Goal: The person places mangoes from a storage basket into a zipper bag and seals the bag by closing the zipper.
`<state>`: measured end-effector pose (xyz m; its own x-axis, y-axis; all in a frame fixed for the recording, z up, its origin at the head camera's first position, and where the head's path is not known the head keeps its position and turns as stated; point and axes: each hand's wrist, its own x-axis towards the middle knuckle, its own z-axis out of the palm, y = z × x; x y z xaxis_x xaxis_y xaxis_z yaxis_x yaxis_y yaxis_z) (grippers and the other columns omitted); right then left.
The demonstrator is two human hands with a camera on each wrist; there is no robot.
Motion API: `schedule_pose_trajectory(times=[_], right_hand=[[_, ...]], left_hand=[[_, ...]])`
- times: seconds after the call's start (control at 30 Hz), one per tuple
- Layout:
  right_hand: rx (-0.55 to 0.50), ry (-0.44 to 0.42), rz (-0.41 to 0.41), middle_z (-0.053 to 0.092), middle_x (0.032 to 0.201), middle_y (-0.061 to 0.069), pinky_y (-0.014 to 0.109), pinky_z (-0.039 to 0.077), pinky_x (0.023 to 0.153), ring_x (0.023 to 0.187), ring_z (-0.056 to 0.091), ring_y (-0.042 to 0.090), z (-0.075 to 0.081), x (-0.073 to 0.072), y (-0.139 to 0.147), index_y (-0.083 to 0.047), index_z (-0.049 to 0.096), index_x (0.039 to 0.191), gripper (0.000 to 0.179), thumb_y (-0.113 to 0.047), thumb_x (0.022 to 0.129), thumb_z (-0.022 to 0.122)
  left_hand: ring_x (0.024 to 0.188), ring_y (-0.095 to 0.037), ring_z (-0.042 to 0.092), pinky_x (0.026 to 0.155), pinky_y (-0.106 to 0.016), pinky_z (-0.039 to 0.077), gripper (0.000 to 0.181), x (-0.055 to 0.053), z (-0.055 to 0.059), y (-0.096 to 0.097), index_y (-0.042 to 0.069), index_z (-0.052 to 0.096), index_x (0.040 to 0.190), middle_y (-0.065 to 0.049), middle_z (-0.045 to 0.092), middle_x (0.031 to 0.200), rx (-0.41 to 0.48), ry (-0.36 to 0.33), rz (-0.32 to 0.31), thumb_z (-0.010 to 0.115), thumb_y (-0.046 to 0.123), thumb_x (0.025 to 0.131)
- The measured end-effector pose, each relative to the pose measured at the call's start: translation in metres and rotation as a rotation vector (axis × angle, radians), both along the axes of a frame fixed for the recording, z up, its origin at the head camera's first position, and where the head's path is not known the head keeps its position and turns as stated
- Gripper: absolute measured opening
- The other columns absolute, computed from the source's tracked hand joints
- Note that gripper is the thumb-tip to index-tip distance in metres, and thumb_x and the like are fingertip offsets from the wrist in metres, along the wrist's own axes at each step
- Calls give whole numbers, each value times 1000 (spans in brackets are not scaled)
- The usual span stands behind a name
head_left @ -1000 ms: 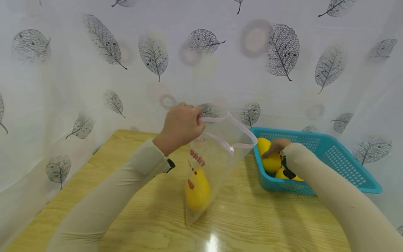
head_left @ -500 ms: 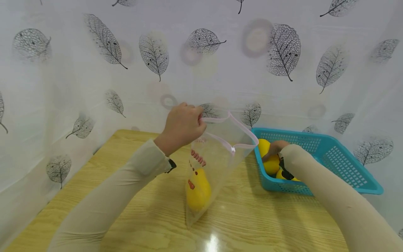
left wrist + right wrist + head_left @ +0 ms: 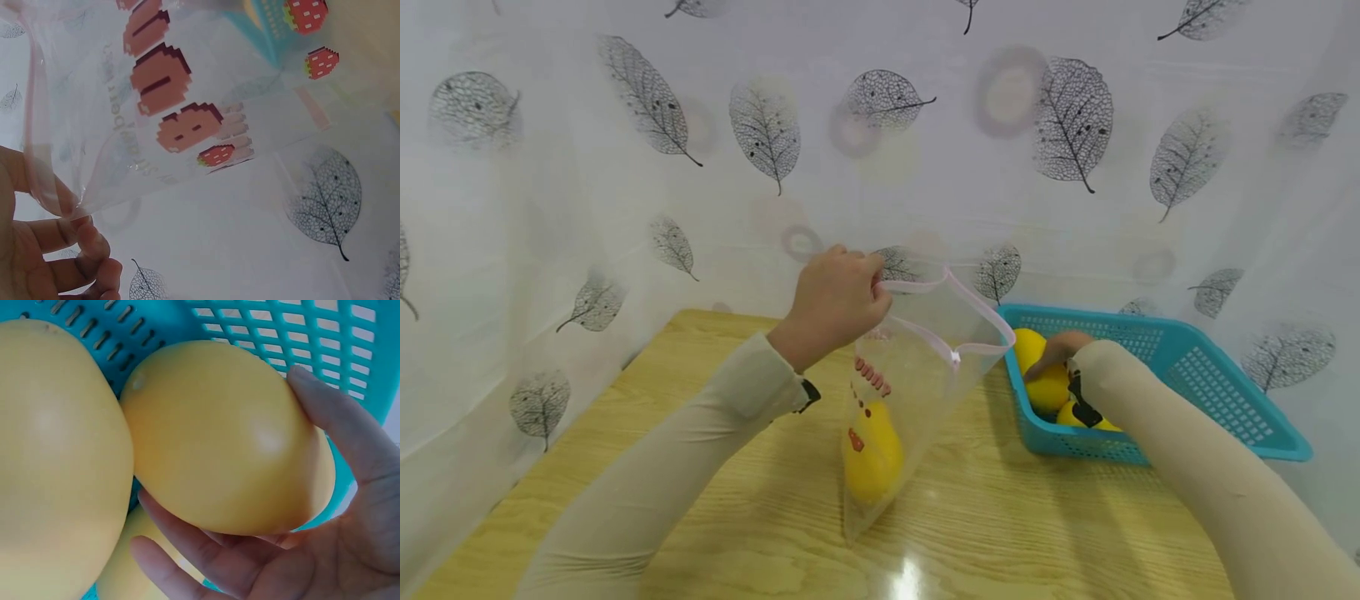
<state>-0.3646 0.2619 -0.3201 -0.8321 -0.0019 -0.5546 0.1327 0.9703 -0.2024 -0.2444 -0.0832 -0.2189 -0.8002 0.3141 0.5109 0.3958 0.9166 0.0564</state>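
In the head view, my left hand (image 3: 835, 300) pinches the rim of a clear zip bag (image 3: 925, 392) printed with pink letters, its mouth gaping to the right. One smooth yellow, mango-like fruit (image 3: 871, 458) lies in the bottom of the bag. The left wrist view shows thumb and fingertips at the corner of the bag (image 3: 159, 81). My right hand (image 3: 1060, 348) is down inside a blue plastic basket (image 3: 1210, 383). In the right wrist view its thumb and fingers curl round a yellow mango-like fruit (image 3: 225, 437). A larger-looking yellow fruit (image 3: 56, 462) touches it on the left.
Another yellow fruit (image 3: 134, 562) sits partly hidden under the right fingers. The basket stands at the right of a wooden table (image 3: 737, 500), close to a white leaf-printed curtain (image 3: 925, 183) that hangs behind.
Almost nothing differs. My right hand shifts very slightly in the basket, and the fruit under it moves a little; the left hand and bag stay in place.
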Motion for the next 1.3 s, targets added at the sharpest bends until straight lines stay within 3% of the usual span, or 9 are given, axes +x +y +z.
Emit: schedule_pose_trajectory(times=[0.17,0.5,0.63,0.8,1.0,1.13,1.3], right_hand=[[9,16,11,53,119,27,31,53,67,90,59,28,2,-1,3,9,48,123,82,-50,73,72],[12,0,89,49,125,31,36,55,74,99,58,35,11,-3,12,14,45,126,83,-50,78,67],[-32,-3,92,49,124,31,38,55,77,101,58,36,14,-1,16,16,39,129,84,-47,80,66],[-105,-3,64,41,128,37,39,56,74,103,56,44,20,4,23,17,22,138,91,-44,84,62],[-198,-18,56,35,131,36,45,52,84,112,48,48,27,11,31,15,3,143,99,-45,87,58],[-201,9,84,38,129,33,44,52,84,107,51,41,31,10,36,13,7,143,98,-49,86,57],[-229,43,85,30,135,36,47,50,87,115,46,44,35,9,40,13,5,143,99,-49,87,57]], left_hand=[[58,-19,40,50,-28,30,16,1,1,1,14,50,68,0,49,59,2,-6,11,52,17,84],[58,-19,39,48,-28,28,17,1,1,2,14,49,67,0,47,59,-4,-7,13,51,17,83],[58,-19,38,48,-28,27,17,2,1,3,14,48,67,0,45,58,-1,-6,10,51,17,83],[57,-19,37,47,-28,25,17,2,1,3,14,47,66,0,44,57,1,-4,10,51,17,83],[56,-19,34,47,-27,23,19,1,-1,3,14,45,65,0,40,56,6,6,-1,50,16,83],[56,-18,33,48,-27,23,20,0,-2,3,14,43,64,1,37,55,22,11,-12,51,15,83],[56,-18,34,50,-28,24,21,0,-4,2,14,42,64,1,37,55,23,11,-11,51,15,83]])
